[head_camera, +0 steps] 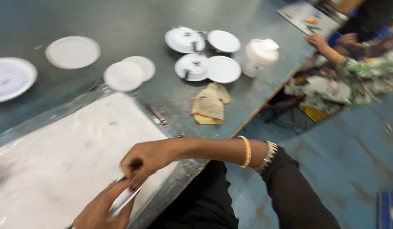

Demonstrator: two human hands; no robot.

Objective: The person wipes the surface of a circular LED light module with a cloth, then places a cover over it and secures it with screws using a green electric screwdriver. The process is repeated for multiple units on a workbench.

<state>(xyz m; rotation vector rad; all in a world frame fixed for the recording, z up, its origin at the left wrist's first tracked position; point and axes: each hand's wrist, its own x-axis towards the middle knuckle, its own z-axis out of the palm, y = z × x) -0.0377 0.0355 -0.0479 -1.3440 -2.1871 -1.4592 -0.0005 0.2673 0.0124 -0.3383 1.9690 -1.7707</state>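
My right hand point(146, 157) reaches in from the right with two bangles on the wrist, its fingers pinched on a small thin metal piece point(121, 179). Just below, my left hand point(102, 208) holds a flat white part point(124, 201) at the near edge of the table. Both hands meet over a white sheet covered in clear plastic point(65, 157). The picture is blurred, so the small piece is hard to make out.
Several round white discs point(72, 51) and round white lamp housings point(192, 66) lie on the grey-green table point(133, 21). A crumpled cloth point(209, 106) and a stack of white parts point(259, 55) sit near the edge. Another person's arm point(327, 48) rests at the far right corner.
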